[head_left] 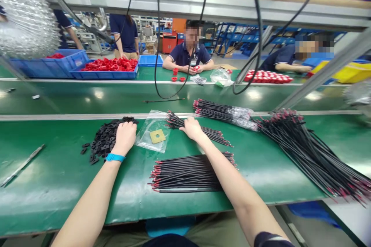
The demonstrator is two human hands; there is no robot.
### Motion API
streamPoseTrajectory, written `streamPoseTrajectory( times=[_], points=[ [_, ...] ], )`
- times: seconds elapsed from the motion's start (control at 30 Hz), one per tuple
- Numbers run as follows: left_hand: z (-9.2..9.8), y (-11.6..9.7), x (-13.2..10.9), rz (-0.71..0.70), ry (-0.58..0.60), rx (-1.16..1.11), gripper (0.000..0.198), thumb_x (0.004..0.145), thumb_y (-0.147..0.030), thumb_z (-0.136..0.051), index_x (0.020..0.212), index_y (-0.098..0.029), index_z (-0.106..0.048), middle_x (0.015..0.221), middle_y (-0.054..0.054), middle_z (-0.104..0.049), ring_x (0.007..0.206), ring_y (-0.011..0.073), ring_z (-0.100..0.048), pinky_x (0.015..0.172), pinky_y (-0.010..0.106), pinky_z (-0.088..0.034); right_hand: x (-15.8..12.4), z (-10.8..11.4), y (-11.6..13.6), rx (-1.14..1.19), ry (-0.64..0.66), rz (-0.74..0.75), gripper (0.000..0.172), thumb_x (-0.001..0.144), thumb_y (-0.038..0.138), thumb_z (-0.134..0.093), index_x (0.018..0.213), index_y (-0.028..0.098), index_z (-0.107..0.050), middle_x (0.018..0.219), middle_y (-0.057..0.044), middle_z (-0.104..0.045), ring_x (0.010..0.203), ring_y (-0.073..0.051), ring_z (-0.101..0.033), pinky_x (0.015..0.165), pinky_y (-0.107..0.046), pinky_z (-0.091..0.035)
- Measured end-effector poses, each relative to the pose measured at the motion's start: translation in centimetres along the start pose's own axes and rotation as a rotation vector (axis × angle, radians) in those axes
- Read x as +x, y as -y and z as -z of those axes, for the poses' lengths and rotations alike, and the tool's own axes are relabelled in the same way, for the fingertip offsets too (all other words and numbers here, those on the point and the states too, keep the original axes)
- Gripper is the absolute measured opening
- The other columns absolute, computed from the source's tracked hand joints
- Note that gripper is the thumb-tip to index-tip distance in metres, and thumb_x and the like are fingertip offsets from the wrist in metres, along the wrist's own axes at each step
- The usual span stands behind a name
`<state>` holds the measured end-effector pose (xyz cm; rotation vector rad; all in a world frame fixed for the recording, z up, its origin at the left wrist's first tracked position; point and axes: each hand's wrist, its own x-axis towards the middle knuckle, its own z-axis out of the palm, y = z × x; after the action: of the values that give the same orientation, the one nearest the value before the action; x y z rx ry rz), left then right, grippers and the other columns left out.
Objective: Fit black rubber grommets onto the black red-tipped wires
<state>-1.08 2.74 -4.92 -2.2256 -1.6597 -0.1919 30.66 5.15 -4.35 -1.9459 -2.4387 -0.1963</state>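
Note:
My left hand (126, 137) rests at the right side of a heap of small black parts (104, 137), a blue band around its wrist. Its fingers are curled down into the heap, and their tips are hidden. My right hand (191, 128) is closed over a small bunch of black cables (213, 134) with red ends; how many it grips is hidden. Between my hands lies a clear plastic bag (145, 137) with a yellow square plate (157, 136) that has a hole. Closer to me, a row of black cables (185, 173) lies side by side, partly under my right forearm.
Bagged cables (226, 114) and a large cable pile (307, 150) lie to the right. A pen-like tool (23, 165) is at left. Black cords (158, 46) hang overhead. Across the bench sits a co-worker (189, 52) near a blue bin (104, 74) of red parts.

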Motion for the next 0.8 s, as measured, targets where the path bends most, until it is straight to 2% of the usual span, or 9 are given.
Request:
streamPoseTrajectory(
  times=[0.1, 0.2, 0.37, 0.43, 0.53, 0.67, 0.73, 0.8],
  points=[
    [-0.3, 0.0, -0.2, -0.031, 0.021, -0.017, 0.031, 0.09, -0.019, -0.034, 0.087, -0.015, -0.064, 0.091, 0.016, -0.064, 0.09, 0.0322, -0.057, 0.076, 0.041, -0.037, 0.1, 0.9, 0.4, -0.016, 0.046, 0.031, 0.039, 0.093, 0.038, -0.057, 0.108, 0.002, -0.061, 0.112, -0.027, -0.06, 0.105, -0.033, -0.057, 0.085, -0.038, -0.048],
    [-0.8, 0.2, -0.4, -0.042, 0.004, -0.008, 0.037, 0.092, -0.023, -0.03, 0.088, -0.014, -0.066, 0.091, 0.017, -0.066, 0.087, 0.0336, -0.059, 0.075, 0.042, -0.038, 0.5, 1.4, 0.5, -0.005, 0.123, 0.065, 0.028, 0.086, 0.028, -0.065, 0.103, 0.005, -0.064, 0.104, -0.019, -0.066, 0.094, -0.026, -0.064, 0.079, -0.031, -0.05],
    [-1.1, 0.3, -0.4, -0.065, 0.019, 0.042, 0.045, 0.094, -0.026, -0.023, 0.095, -0.016, -0.067, 0.094, 0.014, -0.07, 0.089, 0.0309, -0.063, 0.075, 0.04, -0.04, 0.6, 1.6, -0.1, 0.027, 0.142, 0.08, 0.03, 0.082, 0.03, -0.07, 0.099, 0.007, -0.062, 0.1, -0.015, -0.07, 0.092, -0.023, -0.067, 0.078, -0.026, -0.051],
    [-1.0, 0.2, -0.4, -0.071, 0.035, 0.075, 0.045, 0.095, -0.026, -0.022, 0.098, -0.018, -0.066, 0.095, 0.01, -0.072, 0.089, 0.0286, -0.064, 0.075, 0.038, -0.041, 0.3, 1.6, -0.3, 0.032, 0.116, 0.077, 0.028, 0.085, 0.029, -0.067, 0.101, 0.007, -0.059, 0.101, -0.016, -0.07, 0.092, -0.023, -0.067, 0.077, -0.027, -0.052],
    [-0.7, 0.0, -0.4, -0.077, 0.011, 0.1, 0.046, 0.096, -0.025, -0.022, 0.103, -0.014, -0.065, 0.096, 0.011, -0.072, 0.089, 0.0268, -0.065, 0.075, 0.036, -0.04, -0.3, 2.0, -0.9, 0.019, 0.04, 0.071, 0.028, 0.09, 0.026, -0.06, 0.109, 0.006, -0.053, 0.102, -0.017, -0.068, 0.091, -0.024, -0.068, 0.076, -0.03, -0.052],
    [-0.4, -0.4, -0.5, -0.066, -0.021, 0.078, 0.05, 0.095, -0.028, -0.018, 0.105, -0.012, -0.064, 0.096, 0.013, -0.071, 0.087, 0.0277, -0.064, 0.073, 0.036, -0.039, -1.4, 3.9, -2.6, -0.021, -0.08, 0.071, 0.028, 0.093, 0.025, -0.054, 0.115, 0.009, -0.046, 0.102, -0.015, -0.066, 0.091, -0.026, -0.066, 0.075, -0.035, -0.052],
    [-0.5, -0.4, -0.5, -0.057, 0.002, 0.013, 0.052, 0.093, -0.031, -0.016, 0.104, -0.013, -0.064, 0.099, 0.015, -0.07, 0.089, 0.0303, -0.063, 0.075, 0.038, -0.039, -2.4, 5.3, -4.0, -0.047, -0.136, 0.067, 0.022, 0.096, 0.021, -0.047, 0.115, 0.01, -0.044, 0.102, -0.014, -0.064, 0.092, -0.026, -0.065, 0.076, -0.035, -0.051],
    [-1.0, -0.1, -0.4, 0.039, 0.077, -0.174, 0.047, 0.09, -0.037, -0.021, 0.102, -0.019, -0.062, 0.103, 0.014, -0.069, 0.097, 0.034, -0.06, 0.081, 0.04, -0.038, -3.8, 6.6, -5.8, -0.097, -0.187, 0.058, 0.017, 0.097, 0.017, -0.041, 0.113, 0.012, -0.045, 0.1, -0.013, -0.063, 0.09, -0.024, -0.065, 0.076, -0.035, -0.049]
  ],
)
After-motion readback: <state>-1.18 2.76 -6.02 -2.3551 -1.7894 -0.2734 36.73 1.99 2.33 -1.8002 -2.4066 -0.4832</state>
